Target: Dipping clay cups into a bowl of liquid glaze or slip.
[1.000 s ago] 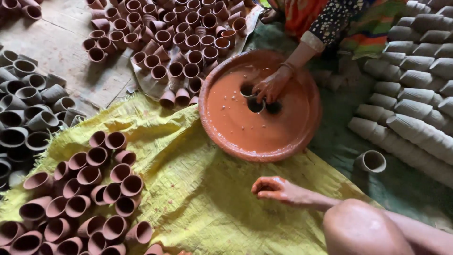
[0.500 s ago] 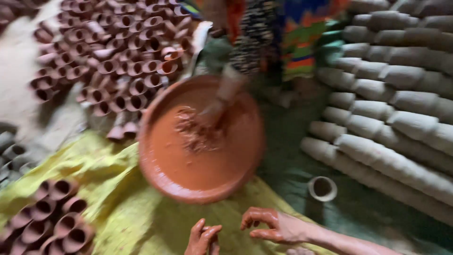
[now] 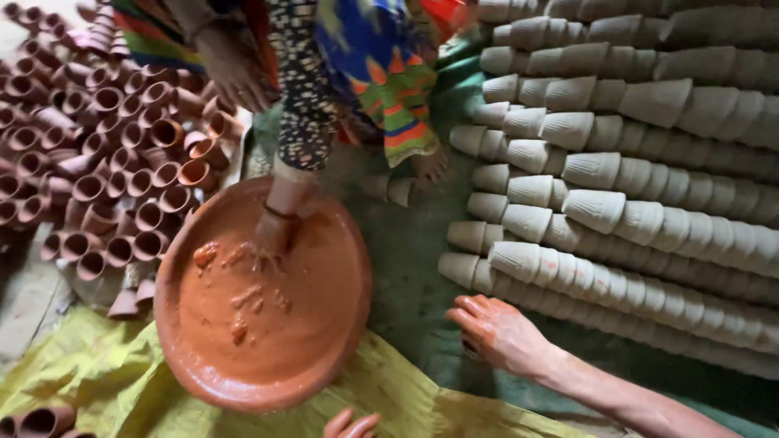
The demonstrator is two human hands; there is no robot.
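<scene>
Right hand [image 3: 499, 332] fingers open, empty

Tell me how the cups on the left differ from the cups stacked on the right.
The left cups are reddish brown; the right cups are pale grey. The left cups sit loose in a heap, many mouth up; the right cups lie on their sides, nested in long rows. Both are small tapered clay cups of similar shape.

Pale grey unfired clay cups [image 3: 519, 261], nested mouth-to-base in long rows, lie sideways on green cloth.
</scene>
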